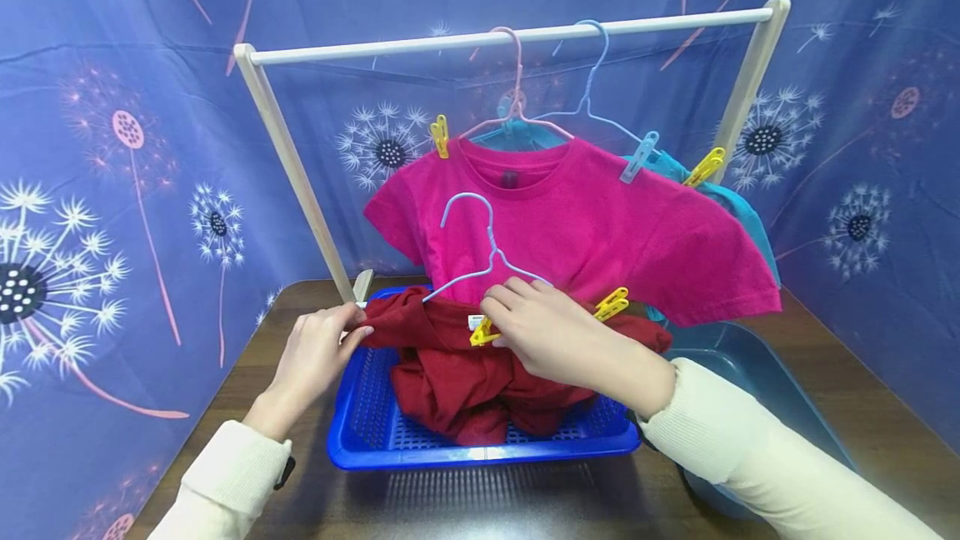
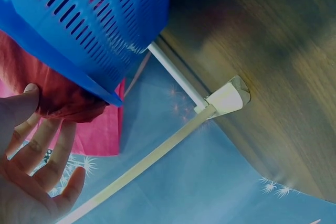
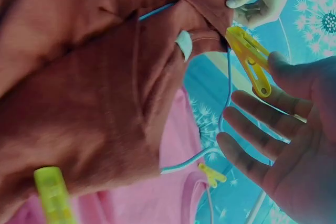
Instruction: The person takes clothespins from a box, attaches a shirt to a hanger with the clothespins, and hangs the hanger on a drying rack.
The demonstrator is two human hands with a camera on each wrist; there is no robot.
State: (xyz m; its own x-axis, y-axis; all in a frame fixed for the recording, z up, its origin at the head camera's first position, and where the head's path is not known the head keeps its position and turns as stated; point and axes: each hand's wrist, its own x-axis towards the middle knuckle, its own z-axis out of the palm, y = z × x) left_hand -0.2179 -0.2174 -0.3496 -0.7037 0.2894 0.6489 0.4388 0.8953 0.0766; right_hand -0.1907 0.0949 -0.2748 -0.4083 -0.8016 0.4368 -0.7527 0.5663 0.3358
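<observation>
A dark red shirt (image 1: 465, 373) lies bunched over the blue basket (image 1: 480, 458), with a light blue hanger (image 1: 491, 252) inside its neck. My left hand (image 1: 318, 348) pinches the shirt's left shoulder between thumb and fingers. Between the thumb and index finger of my right hand (image 1: 551, 332) is a yellow clothespin (image 3: 249, 61), its tip at the shirt near the collar; the other fingers are spread. Another yellow clothespin (image 1: 611, 304) sits on the shirt's right shoulder. The left wrist view shows the red fabric (image 2: 68, 90) under my left thumb.
Behind stands a drying rack (image 1: 360, 50). From it hang a pink shirt (image 1: 540, 207) and a turquoise shirt (image 1: 750, 219), with clothespins at their shoulders. A grey-blue tub (image 1: 757, 365) sits right of the basket on the wooden table (image 1: 247, 373).
</observation>
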